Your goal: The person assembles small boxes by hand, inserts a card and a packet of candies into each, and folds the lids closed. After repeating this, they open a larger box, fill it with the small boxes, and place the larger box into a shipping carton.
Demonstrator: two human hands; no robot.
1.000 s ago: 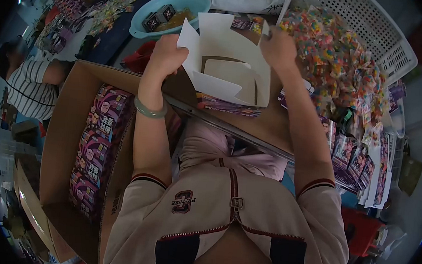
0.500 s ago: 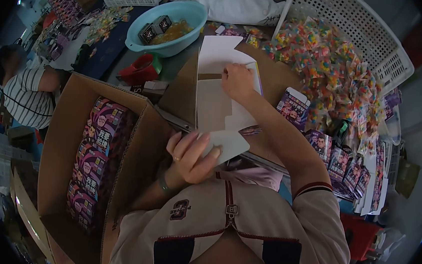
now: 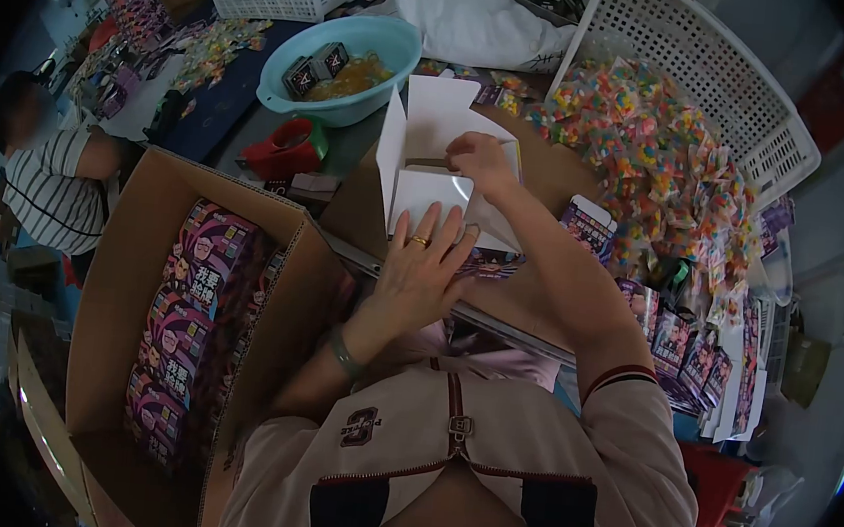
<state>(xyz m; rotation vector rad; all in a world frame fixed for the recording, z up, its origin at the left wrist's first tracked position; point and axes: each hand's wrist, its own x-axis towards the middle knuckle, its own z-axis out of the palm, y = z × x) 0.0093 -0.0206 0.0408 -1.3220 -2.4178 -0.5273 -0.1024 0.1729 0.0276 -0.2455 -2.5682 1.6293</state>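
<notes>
An unfolded white box (image 3: 440,110) lies on brown cardboard (image 3: 552,159) in the middle of the work surface, its flaps standing up. My left hand (image 3: 424,269), with a ring on one finger, is spread over the near part of this box, its fingertips on a white panel (image 3: 432,192). My right hand (image 3: 486,164) is at the box's right side with its fingers curled in over the inside; what they hold, if anything, is hidden. Printed purple card shows under the near edge of the box.
At left an open carton (image 3: 99,336) holds purple printed boxes (image 3: 181,323). Behind are a blue basin (image 3: 355,107) and red tape dispenser (image 3: 286,149). Candy packets (image 3: 653,143) spill from a white basket (image 3: 750,71) at right. A person (image 3: 58,177) sits at far left.
My left hand has moved up and forward; the white piece it held is now down at the box, and its fingers lie spread. My right hand stays near the box's right side.
</notes>
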